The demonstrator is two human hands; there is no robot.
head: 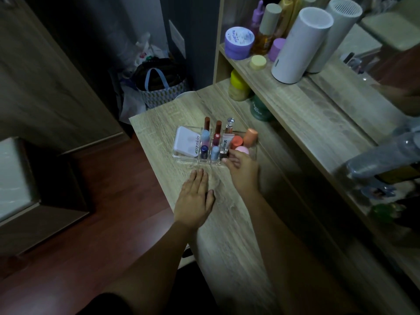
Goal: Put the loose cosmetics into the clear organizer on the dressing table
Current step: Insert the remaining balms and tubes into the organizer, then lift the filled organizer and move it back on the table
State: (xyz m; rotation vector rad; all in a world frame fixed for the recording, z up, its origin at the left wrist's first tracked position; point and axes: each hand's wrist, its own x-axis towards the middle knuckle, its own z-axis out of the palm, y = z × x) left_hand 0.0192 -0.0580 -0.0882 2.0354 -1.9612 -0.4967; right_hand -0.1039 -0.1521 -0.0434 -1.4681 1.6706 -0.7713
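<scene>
The clear organizer (181, 158) stands on the wooden dressing table (227, 223). A white compact (186, 141) fills its left compartment. Several lipsticks and tubes (215, 142) stand upright in the middle slots. Orange-capped items (249, 137) and a pink round item (242, 150) sit in the right compartment. My right hand (243, 169) rests at the organizer's near right corner, its fingertips touching the pink item and a small tube; whether it grips anything is unclear. My left hand (195, 199) lies flat on the table in front of the organizer, fingers together, holding nothing.
A raised shelf (295, 103) to the right carries a purple jar (238, 43), bottles and a white cylinder (300, 45). A yellow-lidded jar (238, 86) and a green jar (260, 109) sit under it. A patterned bag (159, 89) stands on the floor beyond the table's far edge.
</scene>
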